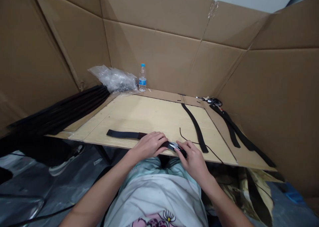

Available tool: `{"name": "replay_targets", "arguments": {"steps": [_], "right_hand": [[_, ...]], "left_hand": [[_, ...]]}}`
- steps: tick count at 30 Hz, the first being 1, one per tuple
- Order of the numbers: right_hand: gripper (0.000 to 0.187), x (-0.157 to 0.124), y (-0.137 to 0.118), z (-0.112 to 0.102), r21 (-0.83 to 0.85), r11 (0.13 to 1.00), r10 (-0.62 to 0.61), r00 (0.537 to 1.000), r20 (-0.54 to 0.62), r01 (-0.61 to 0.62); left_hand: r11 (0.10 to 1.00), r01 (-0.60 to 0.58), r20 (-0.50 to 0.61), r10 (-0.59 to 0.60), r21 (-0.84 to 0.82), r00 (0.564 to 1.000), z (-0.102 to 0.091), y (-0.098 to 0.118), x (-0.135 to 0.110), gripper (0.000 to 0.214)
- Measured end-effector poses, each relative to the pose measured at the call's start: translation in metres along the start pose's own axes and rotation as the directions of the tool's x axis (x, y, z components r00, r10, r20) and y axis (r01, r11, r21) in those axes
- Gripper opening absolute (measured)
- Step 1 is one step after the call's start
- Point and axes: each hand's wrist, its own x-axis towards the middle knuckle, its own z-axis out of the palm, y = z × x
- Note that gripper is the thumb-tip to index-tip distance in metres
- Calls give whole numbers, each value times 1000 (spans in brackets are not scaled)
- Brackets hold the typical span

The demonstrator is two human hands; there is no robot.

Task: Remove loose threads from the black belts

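Observation:
A black strap (122, 134) lies along the near edge of the wooden board (149, 115). My left hand (151, 144) presses down on the strap's right part, fingers curled over it. My right hand (193, 157) is closed around small metal snips (175, 145) whose tip meets the strap's end, right next to my left fingers. A thin black thread (196, 142) curls on the board just beyond my right hand.
Another black strap (195, 127) lies diagonally on the board; more straps (236, 134) lie at the right. A bundle of black straps (62, 112) lies at the left, with a plastic bag (113, 78) and a water bottle (142, 77) at the back. Cardboard walls surround the table.

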Motion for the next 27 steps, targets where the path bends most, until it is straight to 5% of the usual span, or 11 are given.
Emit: {"name": "replay_targets", "arguments": {"steps": [27], "right_hand": [[17,-2,2,7,85,987,-123,986,-116,133]], "left_hand": [[1000,-9,-1,9,13,1000,0,-2,1,24]]}}
